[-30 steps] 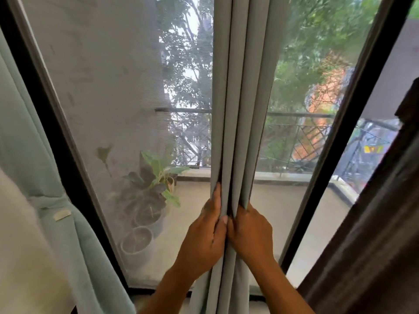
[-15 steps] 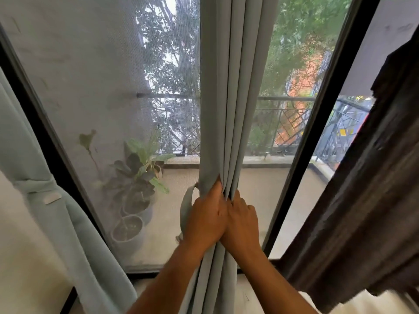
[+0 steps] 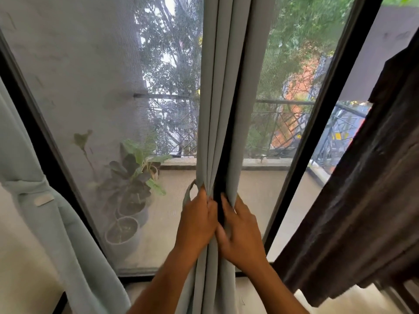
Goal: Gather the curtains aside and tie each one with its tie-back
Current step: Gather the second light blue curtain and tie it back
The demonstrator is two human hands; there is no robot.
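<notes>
A pale grey-green curtain [image 3: 223, 87] hangs bunched in narrow folds down the middle of the window. My left hand [image 3: 197, 220] grips its left folds at waist height. My right hand [image 3: 240, 232] grips the right folds just beside it, the two hands touching. A dark gap shows between the folds above my fingers. A loop of matching tie-back [image 3: 188, 196] sticks out to the left of my left hand. At the far left a second curtain [image 3: 43, 211] of the same colour is held in by its tie-back band [image 3: 27, 185].
Behind the curtain stands a black-framed screen door [image 3: 317, 123] onto a balcony with potted plants [image 3: 129, 196] and a railing. A dark brown curtain [image 3: 367, 200] hangs close at the right. A light wall is at the lower left.
My hands have stayed on the middle curtain and parted slightly, opening a dark gap between folds. The tie-back loop came into view beside my left hand. The view shifted left and down.
</notes>
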